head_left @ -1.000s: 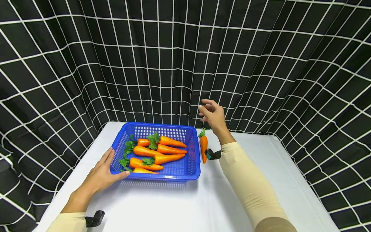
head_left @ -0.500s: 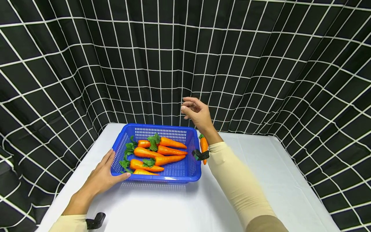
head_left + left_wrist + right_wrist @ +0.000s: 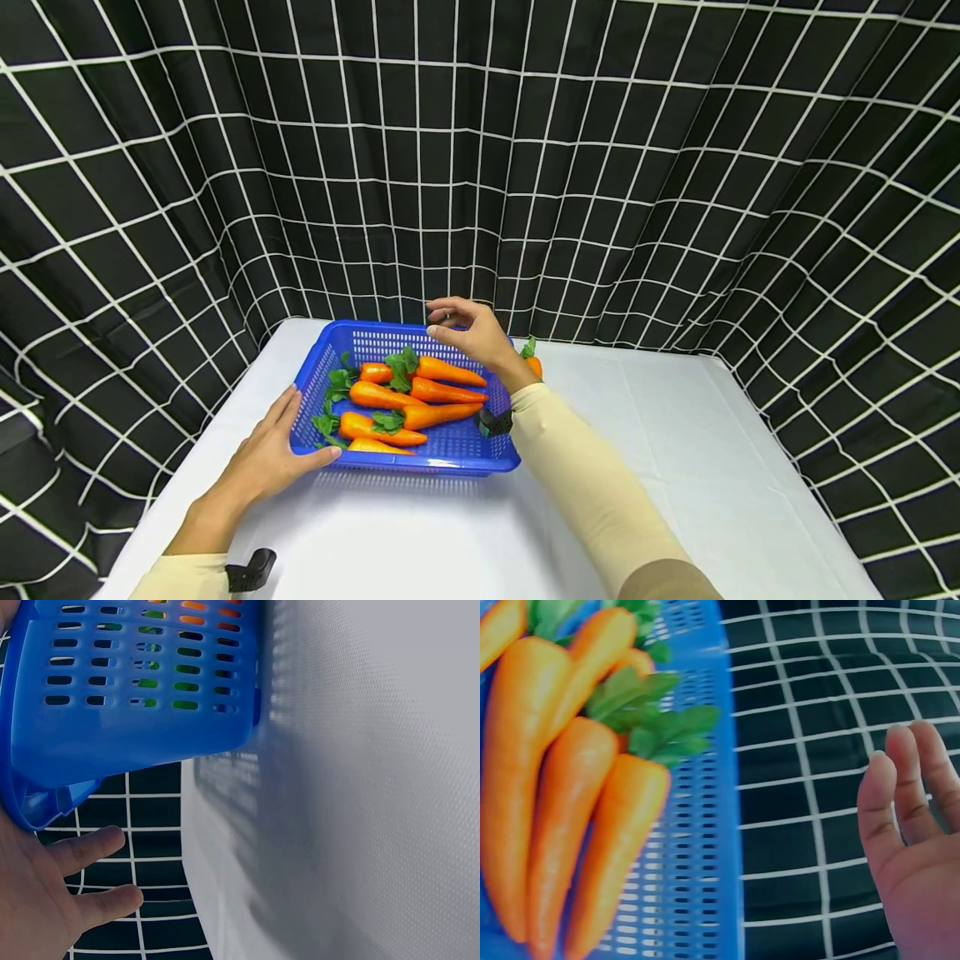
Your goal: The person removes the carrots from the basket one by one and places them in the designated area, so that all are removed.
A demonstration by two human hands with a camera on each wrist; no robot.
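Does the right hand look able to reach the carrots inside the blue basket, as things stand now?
Probably yes: the right hand hovers empty near the blue basket, whose open top leaves the carrots uncovered.

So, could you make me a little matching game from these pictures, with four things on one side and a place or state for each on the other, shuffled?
Things:
1. Left hand
2. Right hand
3. Basket
4. Lone carrot

Places and states:
A. Outside on the right, partly hidden by an arm
B. Touching a blue plastic edge on the left
C. Blue, with several carrots inside
D. Raised, holding nothing

Right pairs: 1-B, 2-D, 3-C, 4-A
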